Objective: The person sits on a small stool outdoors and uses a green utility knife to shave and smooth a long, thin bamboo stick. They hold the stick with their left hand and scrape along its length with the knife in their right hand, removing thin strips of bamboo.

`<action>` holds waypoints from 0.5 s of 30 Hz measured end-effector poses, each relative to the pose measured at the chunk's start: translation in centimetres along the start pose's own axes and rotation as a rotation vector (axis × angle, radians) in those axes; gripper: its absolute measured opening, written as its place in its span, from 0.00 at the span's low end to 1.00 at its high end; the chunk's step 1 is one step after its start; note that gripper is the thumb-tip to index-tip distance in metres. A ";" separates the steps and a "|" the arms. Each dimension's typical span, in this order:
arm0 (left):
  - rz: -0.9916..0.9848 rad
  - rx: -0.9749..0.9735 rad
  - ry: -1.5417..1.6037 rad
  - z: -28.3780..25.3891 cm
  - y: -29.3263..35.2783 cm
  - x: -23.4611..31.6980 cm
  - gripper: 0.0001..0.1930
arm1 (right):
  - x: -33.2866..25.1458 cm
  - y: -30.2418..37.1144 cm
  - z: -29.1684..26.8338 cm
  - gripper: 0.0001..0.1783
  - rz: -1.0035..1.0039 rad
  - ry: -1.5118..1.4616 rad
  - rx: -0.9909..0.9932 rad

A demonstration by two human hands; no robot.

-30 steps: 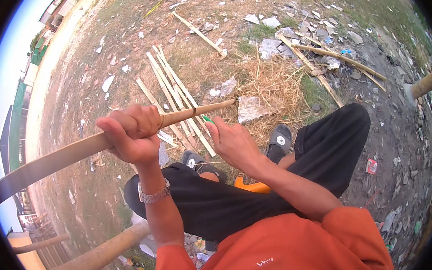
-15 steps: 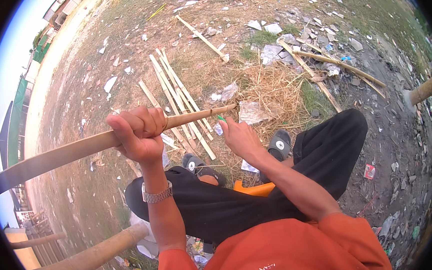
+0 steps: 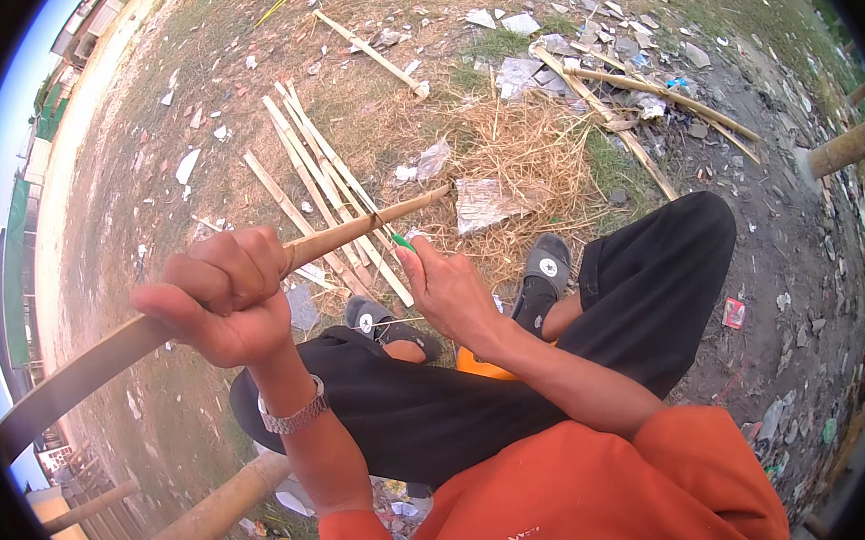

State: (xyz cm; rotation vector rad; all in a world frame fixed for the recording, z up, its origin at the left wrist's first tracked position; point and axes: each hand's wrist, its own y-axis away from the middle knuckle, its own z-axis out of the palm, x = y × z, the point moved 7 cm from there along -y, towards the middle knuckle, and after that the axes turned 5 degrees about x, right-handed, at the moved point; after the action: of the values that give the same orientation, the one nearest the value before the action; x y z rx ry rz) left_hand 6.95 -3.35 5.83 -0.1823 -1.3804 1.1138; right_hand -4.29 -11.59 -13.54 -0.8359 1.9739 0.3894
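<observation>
A long split bamboo strip point(image 3: 325, 241) slants across in front of me, its near end running off at the left and its thin tip over the ground ahead. My left hand point(image 3: 229, 296), a metal watch on the wrist, is wrapped round the strip. Closed on a small green-handled knife point(image 3: 402, 242), my right hand point(image 3: 449, 291) is just below the strip's far part. Most of the handle is hidden in my fingers. A dark, thin edge, apparently the blade, meets the bamboo there.
Several split bamboo strips point(image 3: 321, 182) lie on the ground ahead. Beyond my feet is a straw heap point(image 3: 536, 167); bamboo pieces point(image 3: 608, 122) lie right of it among broken tile shards. An orange object point(image 3: 484, 365) shows beneath my legs. Bamboo poles point(image 3: 194, 522) flank me.
My left hand has moved left and slightly lower with the bamboo strip. The right hand and knife have also shifted left along it. The whole view has shifted a little.
</observation>
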 end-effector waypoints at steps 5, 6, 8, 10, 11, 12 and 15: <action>-0.011 -0.091 0.010 -0.4 -0.2 0.5 0.26 | -2.5 -0.3 -1.0 0.15 -0.013 -0.034 -0.097; -0.023 -0.121 0.033 -0.5 -0.1 0.6 0.26 | -3.3 0.2 -1.3 0.15 -0.026 -0.031 -0.085; -0.018 -0.164 0.075 0.0 -0.3 0.4 0.27 | -4.9 0.9 -1.7 0.16 -0.061 -0.024 -0.048; -0.016 -0.160 0.100 0.1 -0.3 0.4 0.27 | -2.2 0.5 -0.9 0.16 -0.053 0.063 -0.005; -0.013 -0.131 0.102 -0.3 -0.2 0.4 0.27 | -1.7 0.0 -1.0 0.16 -0.054 0.107 0.018; -0.011 -0.102 0.103 -0.5 -0.3 0.4 0.27 | -1.5 -0.2 -1.0 0.16 -0.057 0.086 0.016; -0.010 -0.075 0.099 -0.6 -0.1 0.4 0.26 | -2.6 0.2 -1.3 0.17 -0.043 0.049 -0.007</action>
State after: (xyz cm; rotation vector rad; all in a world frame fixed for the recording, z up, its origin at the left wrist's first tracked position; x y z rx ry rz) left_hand 7.41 -2.90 6.01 -0.2809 -1.3345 1.0321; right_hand -4.35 -11.18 -10.63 -0.8986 1.9973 0.3533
